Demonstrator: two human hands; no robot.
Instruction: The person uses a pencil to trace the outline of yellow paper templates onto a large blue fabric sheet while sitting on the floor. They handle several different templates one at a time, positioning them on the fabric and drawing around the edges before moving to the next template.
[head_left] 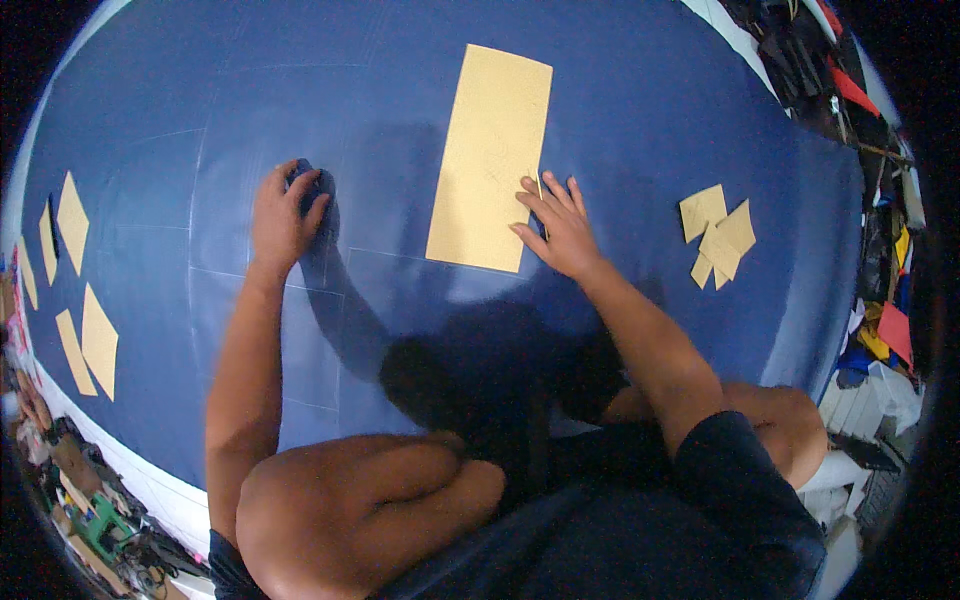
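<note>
Long tan cardboard strip (490,160) on blue fabric (620,130)

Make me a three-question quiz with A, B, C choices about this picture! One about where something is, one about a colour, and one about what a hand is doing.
1. Where does the small heap of tan pieces lie?
A. Right of the long tan card
B. Under the left hand
C. On the person's knee

2. What colour is the big sheet under everything?
A. Red
B. Blue
C. Green

3. What is the right hand doing?
A. Lifted high in the air
B. Closed in a fist on the knee
C. Resting, fingers spread, on the edge of the long card

Answers:
1 A: the small heap lies past the right hand, right of the long tan card.
2 B: the big sheet is dark blue.
3 C: its fingers lie spread on the card's right edge; the left hand presses the sheet apart from it.
</note>
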